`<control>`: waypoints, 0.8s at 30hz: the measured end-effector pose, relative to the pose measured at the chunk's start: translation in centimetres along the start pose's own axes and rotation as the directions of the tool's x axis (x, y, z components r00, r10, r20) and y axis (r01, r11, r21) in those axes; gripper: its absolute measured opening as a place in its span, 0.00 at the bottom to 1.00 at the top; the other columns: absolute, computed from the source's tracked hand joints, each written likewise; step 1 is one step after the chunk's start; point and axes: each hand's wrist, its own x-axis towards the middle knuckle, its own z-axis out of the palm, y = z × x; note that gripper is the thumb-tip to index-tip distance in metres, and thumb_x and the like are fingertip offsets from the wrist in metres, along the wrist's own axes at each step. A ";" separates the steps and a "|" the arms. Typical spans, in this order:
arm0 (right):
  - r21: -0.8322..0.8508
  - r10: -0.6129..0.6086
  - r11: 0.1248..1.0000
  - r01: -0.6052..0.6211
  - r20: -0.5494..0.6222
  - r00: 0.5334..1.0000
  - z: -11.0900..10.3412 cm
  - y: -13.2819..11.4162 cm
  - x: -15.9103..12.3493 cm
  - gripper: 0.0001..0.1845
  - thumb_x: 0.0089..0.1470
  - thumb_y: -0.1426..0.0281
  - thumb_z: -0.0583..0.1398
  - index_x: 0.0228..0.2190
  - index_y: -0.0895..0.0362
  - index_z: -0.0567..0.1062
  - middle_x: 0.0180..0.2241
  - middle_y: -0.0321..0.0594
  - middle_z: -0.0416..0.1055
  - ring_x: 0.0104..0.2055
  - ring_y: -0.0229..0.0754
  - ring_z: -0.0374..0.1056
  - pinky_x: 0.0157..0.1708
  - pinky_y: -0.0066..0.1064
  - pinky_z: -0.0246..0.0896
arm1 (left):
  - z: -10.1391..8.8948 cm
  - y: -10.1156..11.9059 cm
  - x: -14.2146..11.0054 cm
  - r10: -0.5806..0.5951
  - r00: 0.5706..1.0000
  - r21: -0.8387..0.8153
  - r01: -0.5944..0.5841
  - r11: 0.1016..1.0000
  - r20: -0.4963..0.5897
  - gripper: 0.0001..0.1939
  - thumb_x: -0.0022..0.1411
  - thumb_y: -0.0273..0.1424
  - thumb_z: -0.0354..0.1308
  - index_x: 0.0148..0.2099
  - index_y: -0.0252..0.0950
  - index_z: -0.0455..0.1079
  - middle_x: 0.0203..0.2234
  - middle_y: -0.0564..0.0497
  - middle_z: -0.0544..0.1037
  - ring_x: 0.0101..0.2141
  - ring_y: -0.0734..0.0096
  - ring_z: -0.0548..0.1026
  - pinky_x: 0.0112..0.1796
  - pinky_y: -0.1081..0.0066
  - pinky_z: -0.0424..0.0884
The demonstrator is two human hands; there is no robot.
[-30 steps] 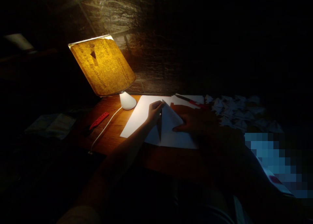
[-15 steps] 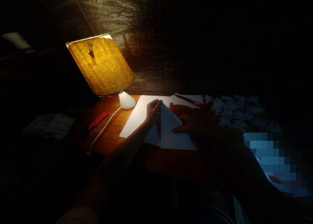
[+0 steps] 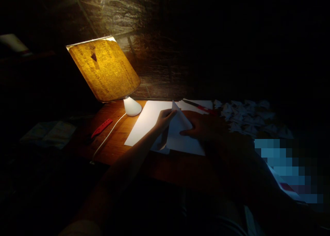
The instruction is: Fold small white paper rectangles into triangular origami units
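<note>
A folded sheet of white paper (image 3: pixel 184 139) is held up at a slant between my two hands, its pointed corner standing highest. My left hand (image 3: pixel 165 118) pinches the sheet's left edge just below that corner. On the sheet's right side, my right hand (image 3: pixel 197 127) grips the edge, thumb on the near face and the other fingers lost in shadow. Beneath and to the left, more white paper (image 3: pixel 144 120) lies flat on the wooden table (image 3: pixel 116 139).
A lit lamp (image 3: pixel 132 107) with a yellow printed shade stands at the back left, its white cord trailing forward. A red-handled cutter (image 3: pixel 103 127) lies beside the cord. A red and black tool (image 3: pixel 198 106) rests on paper behind. Several small folded paper pieces (image 3: pixel 244 115) sit at right.
The folded sheet has been lifted and tilted, its lower left edge now curling off the paper below. My left hand has slid slightly down from the pointed corner.
</note>
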 end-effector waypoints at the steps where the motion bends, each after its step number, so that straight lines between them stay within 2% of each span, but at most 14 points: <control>1: 0.013 0.014 1.000 -0.014 -0.005 1.000 0.1 0.1 0.1 0.29 0.48 0.58 0.72 0.50 0.58 0.80 0.46 0.49 0.82 0.46 0.55 0.78 0.46 0.48 0.77 | 0.0 0.0 0.0 0.004 1.000 0.015 -0.004 1.000 -0.006 0.36 0.47 0.64 0.69 0.24 0.34 0.67 0.17 0.56 0.64 0.21 0.77 0.60 0.23 0.74 0.54; 5: 0.009 0.011 1.000 -0.010 -0.017 1.000 0.2 0.4 0.2 0.30 0.47 0.58 0.73 0.50 0.57 0.80 0.47 0.49 0.82 0.48 0.57 0.77 0.48 0.48 0.76 | 0.0 -0.1 0.0 0.005 0.999 0.048 -0.003 0.999 -0.037 0.35 0.49 0.63 0.68 0.24 0.34 0.68 0.18 0.55 0.65 0.22 0.77 0.60 0.22 0.74 0.53; 9: -0.005 0.035 0.999 -0.036 -0.029 0.999 0.0 0.2 0.1 0.30 0.47 0.58 0.72 0.49 0.58 0.80 0.46 0.50 0.82 0.46 0.58 0.78 0.47 0.50 0.76 | 0.1 0.0 0.0 0.008 0.999 0.050 -0.006 0.999 -0.033 0.34 0.50 0.62 0.68 0.24 0.35 0.67 0.18 0.55 0.65 0.22 0.76 0.61 0.22 0.73 0.53; 15: -0.002 -0.001 1.000 0.001 -0.006 1.000 -0.4 -0.3 -0.3 0.32 0.49 0.56 0.72 0.54 0.54 0.79 0.46 0.47 0.82 0.49 0.59 0.77 0.49 0.50 0.76 | 0.0 0.0 0.0 0.004 1.000 0.073 -0.003 0.997 -0.020 0.35 0.51 0.63 0.67 0.21 0.36 0.64 0.16 0.56 0.62 0.20 0.77 0.58 0.21 0.73 0.51; 20: -0.049 0.018 0.999 -0.019 -0.016 1.000 -0.5 -0.6 -0.4 0.31 0.49 0.57 0.72 0.53 0.54 0.79 0.47 0.48 0.82 0.50 0.61 0.77 0.49 0.52 0.75 | 0.0 -0.2 0.0 0.012 0.999 0.071 -0.010 0.997 -0.034 0.34 0.52 0.63 0.67 0.22 0.35 0.65 0.17 0.56 0.63 0.21 0.77 0.59 0.21 0.73 0.51; 24: -0.067 -0.012 0.998 0.010 -0.018 1.000 -0.6 -0.8 -0.4 0.33 0.50 0.57 0.72 0.56 0.53 0.77 0.49 0.47 0.81 0.52 0.60 0.76 0.50 0.51 0.75 | 0.0 -0.1 0.0 0.021 0.999 0.062 -0.020 0.998 -0.025 0.35 0.51 0.63 0.67 0.23 0.35 0.66 0.17 0.56 0.63 0.21 0.77 0.59 0.21 0.73 0.51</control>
